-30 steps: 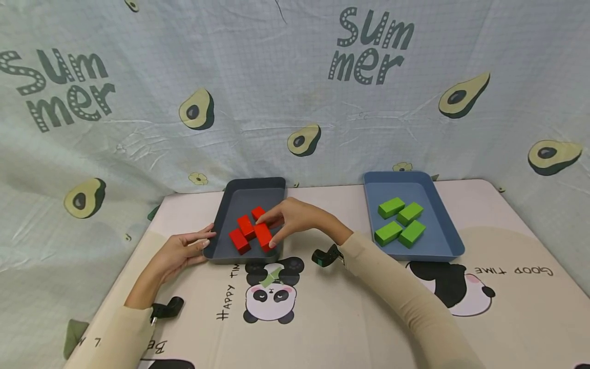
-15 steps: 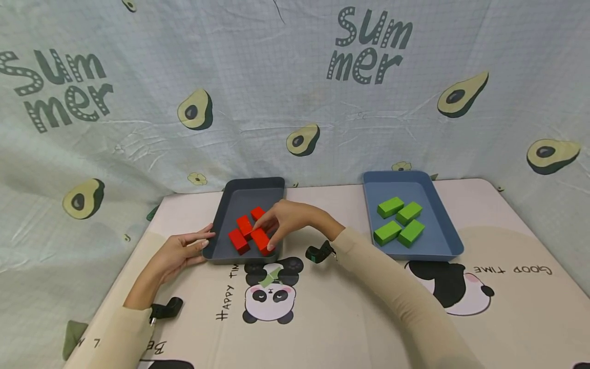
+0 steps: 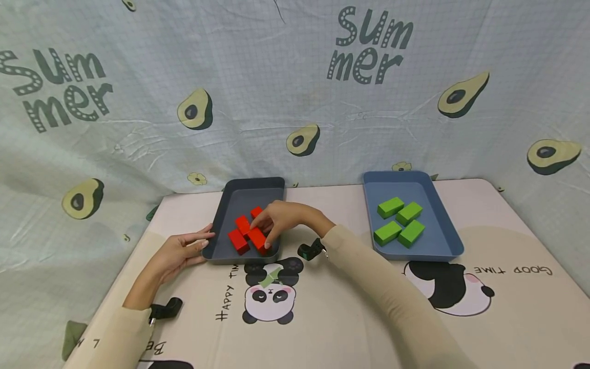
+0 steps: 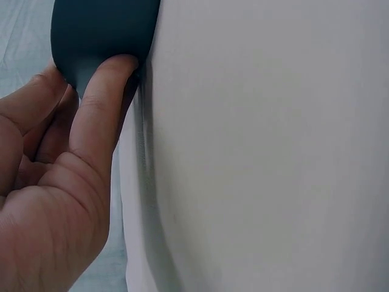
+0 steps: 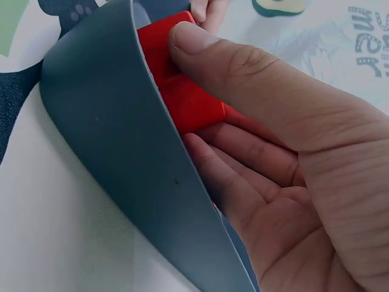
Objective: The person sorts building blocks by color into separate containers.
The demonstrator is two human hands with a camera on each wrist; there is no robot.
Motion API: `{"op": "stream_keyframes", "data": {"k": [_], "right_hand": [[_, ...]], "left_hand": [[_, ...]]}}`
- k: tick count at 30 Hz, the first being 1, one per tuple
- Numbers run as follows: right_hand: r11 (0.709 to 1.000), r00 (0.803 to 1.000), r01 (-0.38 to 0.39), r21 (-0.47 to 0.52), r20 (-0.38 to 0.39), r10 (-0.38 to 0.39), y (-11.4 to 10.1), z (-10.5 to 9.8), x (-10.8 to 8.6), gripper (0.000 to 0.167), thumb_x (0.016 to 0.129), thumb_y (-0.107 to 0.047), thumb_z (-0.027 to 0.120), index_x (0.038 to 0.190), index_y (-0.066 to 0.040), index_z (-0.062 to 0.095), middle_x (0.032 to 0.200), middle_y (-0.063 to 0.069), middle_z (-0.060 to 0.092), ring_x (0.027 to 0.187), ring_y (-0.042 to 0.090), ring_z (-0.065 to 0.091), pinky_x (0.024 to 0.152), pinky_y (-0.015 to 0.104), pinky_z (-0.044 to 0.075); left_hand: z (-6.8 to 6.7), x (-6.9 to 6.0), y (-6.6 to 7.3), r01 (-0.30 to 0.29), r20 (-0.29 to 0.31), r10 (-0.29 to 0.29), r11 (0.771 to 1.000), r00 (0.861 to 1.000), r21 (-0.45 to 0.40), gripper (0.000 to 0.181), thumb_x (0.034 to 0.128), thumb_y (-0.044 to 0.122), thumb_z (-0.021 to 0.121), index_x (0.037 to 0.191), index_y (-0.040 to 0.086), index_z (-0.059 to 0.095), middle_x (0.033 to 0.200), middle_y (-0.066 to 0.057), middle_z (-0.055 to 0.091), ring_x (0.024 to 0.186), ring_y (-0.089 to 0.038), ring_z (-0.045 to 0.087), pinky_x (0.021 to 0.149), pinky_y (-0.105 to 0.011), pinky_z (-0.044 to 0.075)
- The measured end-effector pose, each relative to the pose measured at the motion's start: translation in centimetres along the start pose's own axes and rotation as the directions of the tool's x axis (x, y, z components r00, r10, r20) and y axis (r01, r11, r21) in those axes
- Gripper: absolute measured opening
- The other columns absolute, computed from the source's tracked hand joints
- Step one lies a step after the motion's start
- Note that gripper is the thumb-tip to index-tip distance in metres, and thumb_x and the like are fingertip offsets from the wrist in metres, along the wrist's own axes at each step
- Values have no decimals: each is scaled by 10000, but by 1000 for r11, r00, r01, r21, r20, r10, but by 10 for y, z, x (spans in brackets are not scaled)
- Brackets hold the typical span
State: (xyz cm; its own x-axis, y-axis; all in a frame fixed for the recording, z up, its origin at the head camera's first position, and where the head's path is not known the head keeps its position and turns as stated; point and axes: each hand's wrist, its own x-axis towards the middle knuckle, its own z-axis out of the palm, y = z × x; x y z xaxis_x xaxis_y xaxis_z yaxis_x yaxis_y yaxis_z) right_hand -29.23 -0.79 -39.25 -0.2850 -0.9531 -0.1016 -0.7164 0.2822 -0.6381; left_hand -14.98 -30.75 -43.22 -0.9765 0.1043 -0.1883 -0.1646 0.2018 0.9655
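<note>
In the head view, my right hand [image 3: 285,215] pinches a red block [image 3: 258,240] between thumb and fingers, low inside the dark grey tray [image 3: 251,193]. Three other red blocks lie close by: one at the left [image 3: 238,241], one in the middle [image 3: 243,224] and one farther back [image 3: 256,211], partly hidden by my fingers. The right wrist view has the thumb [image 5: 225,58] over red block surfaces beside the tray wall [image 5: 121,134]. My left hand [image 3: 177,253] touches the tray's near left corner, fingers mostly extended; the left wrist view shows a digit [image 4: 97,109] against its outer wall.
A blue tray [image 3: 396,179] with several green blocks [image 3: 388,233] stands to the right. Both trays sit on a panda-printed tabletop [image 3: 332,302]. Behind it hangs a printed cloth [image 3: 253,77]. Small black wrist cameras [image 3: 311,249] project from both sleeves.
My right hand has shifted slightly left and forward with the red block, bringing it against the neighbouring red blocks. The left hand stays at the tray corner.
</note>
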Motion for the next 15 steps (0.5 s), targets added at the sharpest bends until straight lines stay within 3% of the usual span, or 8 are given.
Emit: {"op": "stream_keyframes", "data": {"k": [9, 15], "right_hand": [[1000, 1000, -19, -11, 9, 19, -1, 0, 7, 593, 798, -171, 893, 1331, -48, 665, 1304, 72, 691, 1092, 106, 696, 914, 166, 538], [1000, 999, -10, -11, 38, 11, 3, 0, 9, 591, 804, -122, 880, 1347, -53, 656, 1342, 70, 666, 1131, 115, 679, 931, 166, 530]], "left_hand": [[0, -1, 0, 0, -1, 0, 1000, 1000, 10, 515, 1033, 99, 602, 1505, -30, 444, 1694, -67, 154, 1469, -283, 314, 960, -337, 551], [0, -1, -1, -12, 13, 12, 1000, 1000, 10, 525, 1038, 120, 596, 1507, -44, 429, 1693, -83, 143, 1418, -151, 401, 949, -317, 554]]}}
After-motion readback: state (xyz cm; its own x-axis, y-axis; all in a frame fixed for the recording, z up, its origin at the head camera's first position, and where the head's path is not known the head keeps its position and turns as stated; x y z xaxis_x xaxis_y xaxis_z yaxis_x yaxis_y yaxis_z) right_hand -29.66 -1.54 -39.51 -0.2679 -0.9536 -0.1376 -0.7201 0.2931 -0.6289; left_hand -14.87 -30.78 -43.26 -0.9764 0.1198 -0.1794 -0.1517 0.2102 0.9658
